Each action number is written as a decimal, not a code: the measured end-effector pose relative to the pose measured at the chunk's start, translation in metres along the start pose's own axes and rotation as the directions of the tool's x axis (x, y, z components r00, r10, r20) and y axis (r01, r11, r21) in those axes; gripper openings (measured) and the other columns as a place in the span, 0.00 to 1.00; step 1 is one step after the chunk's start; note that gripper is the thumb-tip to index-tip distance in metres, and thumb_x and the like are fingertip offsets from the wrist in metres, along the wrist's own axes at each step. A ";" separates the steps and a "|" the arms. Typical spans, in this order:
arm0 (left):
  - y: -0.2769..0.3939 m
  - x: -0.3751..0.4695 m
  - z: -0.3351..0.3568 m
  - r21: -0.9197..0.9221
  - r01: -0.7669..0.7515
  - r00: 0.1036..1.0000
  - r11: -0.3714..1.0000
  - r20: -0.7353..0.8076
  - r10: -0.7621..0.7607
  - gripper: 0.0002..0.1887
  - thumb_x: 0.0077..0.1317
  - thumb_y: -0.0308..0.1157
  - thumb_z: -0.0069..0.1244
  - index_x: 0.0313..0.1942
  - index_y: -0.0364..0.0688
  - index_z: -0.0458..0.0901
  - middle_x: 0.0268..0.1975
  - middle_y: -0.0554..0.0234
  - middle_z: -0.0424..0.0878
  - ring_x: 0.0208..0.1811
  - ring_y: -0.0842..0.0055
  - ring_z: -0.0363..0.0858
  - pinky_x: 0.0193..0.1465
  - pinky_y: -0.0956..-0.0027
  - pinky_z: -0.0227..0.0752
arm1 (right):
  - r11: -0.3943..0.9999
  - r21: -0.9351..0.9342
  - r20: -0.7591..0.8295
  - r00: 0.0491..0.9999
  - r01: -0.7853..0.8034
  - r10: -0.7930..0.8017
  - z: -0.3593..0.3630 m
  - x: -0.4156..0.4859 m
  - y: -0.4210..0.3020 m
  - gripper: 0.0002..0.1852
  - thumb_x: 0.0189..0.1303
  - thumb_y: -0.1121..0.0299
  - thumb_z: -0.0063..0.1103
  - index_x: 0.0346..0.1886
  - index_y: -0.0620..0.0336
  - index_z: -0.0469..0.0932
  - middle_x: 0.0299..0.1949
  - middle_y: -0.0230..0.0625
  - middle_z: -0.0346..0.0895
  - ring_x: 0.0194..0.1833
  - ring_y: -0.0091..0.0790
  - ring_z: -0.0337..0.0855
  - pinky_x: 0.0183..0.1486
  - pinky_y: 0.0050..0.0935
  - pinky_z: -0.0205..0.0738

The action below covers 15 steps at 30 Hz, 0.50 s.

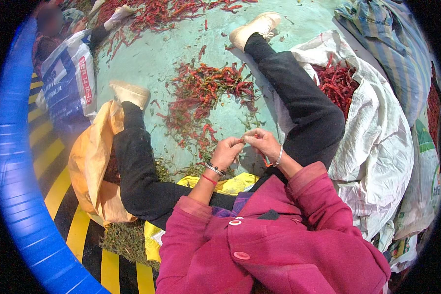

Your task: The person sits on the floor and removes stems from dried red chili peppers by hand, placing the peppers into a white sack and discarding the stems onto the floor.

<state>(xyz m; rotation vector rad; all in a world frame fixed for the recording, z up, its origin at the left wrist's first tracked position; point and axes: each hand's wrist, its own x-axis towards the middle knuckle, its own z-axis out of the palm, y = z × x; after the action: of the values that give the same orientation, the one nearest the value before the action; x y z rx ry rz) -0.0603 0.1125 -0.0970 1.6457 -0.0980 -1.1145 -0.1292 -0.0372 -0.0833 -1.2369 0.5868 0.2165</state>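
Note:
Both of my hands meet above my lap, fingertips close together. My left hand (pixel 226 151) pinches one end of a small red chili pepper (pixel 242 140). The fingers of my right hand (pixel 263 142) close on its other end, and another red chili (pixel 267 161) hangs below that palm. Beyond the hands, a loose pile of dried red chilies (pixel 215 86) lies on the pale green floor (pixel 150 70) between my legs. Green stems and scraps (pixel 191 171) are scattered nearer to me.
A white woven sack (pixel 378 147) with red chilies (pixel 338 82) stands open at the right, before a striped sack (pixel 393 47). An orange sack (pixel 92 158) is beside my left leg, near a heap of stems (pixel 126 240). Another person (pixel 49 47) sits at the upper left, near more chilies (pixel 158 14).

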 end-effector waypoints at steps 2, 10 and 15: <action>0.004 -0.004 0.002 0.128 -0.048 0.999 0.991 -0.007 0.049 0.11 0.59 0.35 0.48 0.35 0.37 0.77 0.22 0.72 0.74 0.17 0.88 0.68 0.16 0.81 0.60 | 0.995 -0.057 0.079 0.994 0.083 -0.079 -0.001 0.003 0.008 0.10 0.52 0.66 0.60 0.34 0.61 0.76 0.20 0.23 0.69 0.18 0.14 0.63 0.18 0.15 0.56; 0.004 -0.009 0.002 0.059 -0.063 0.998 0.996 0.034 0.061 0.11 0.61 0.37 0.45 0.34 0.38 0.77 0.21 0.75 0.71 0.20 0.89 0.66 0.22 0.81 0.61 | 0.979 -0.090 0.049 0.983 0.180 -0.176 -0.003 0.005 0.014 0.07 0.52 0.67 0.59 0.31 0.59 0.76 0.20 0.22 0.69 0.18 0.13 0.63 0.18 0.15 0.55; 0.001 -0.011 0.006 -0.008 -0.177 0.981 0.984 0.080 0.177 0.08 0.62 0.35 0.45 0.33 0.40 0.76 0.20 0.76 0.70 0.20 0.91 0.67 0.21 0.83 0.60 | 0.958 0.279 0.087 0.995 -0.061 0.038 -0.003 0.003 0.009 0.05 0.54 0.69 0.57 0.30 0.59 0.74 0.21 0.25 0.70 0.18 0.16 0.65 0.18 0.16 0.57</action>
<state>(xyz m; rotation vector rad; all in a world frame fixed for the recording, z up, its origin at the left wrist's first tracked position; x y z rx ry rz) -0.0707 0.1139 -0.0896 1.5588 -0.2909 -1.0435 -0.1320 -0.0379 -0.0928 -0.9339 0.5579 0.2160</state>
